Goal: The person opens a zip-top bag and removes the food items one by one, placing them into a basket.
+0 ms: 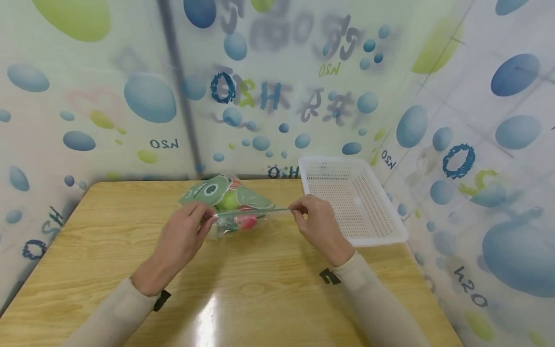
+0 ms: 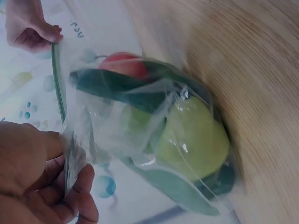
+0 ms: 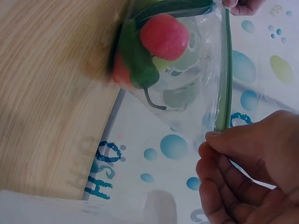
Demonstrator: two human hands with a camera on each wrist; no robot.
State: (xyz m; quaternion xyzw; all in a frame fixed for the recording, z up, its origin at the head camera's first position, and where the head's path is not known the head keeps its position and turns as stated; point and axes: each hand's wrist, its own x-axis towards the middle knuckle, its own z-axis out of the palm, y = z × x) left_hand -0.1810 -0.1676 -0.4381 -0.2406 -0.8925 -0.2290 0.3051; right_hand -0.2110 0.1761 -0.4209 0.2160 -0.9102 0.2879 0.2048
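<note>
I see the left hand angled inward over the grained wooden table, thumb and fingers pinching one end of the green zip strip. Between both hands, towards the far edge, is the clear, crinkled plastic bag holding a smooth yellow-green fruit, a round pink-red one and a glossy green pepper. My right hand pinches the strip's other end, beside the white perforated plastic basket at the far right corner.

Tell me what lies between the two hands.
The zip strip of the clear plastic bag, running straight from the left hand to the right hand, shown in the head view.
</note>
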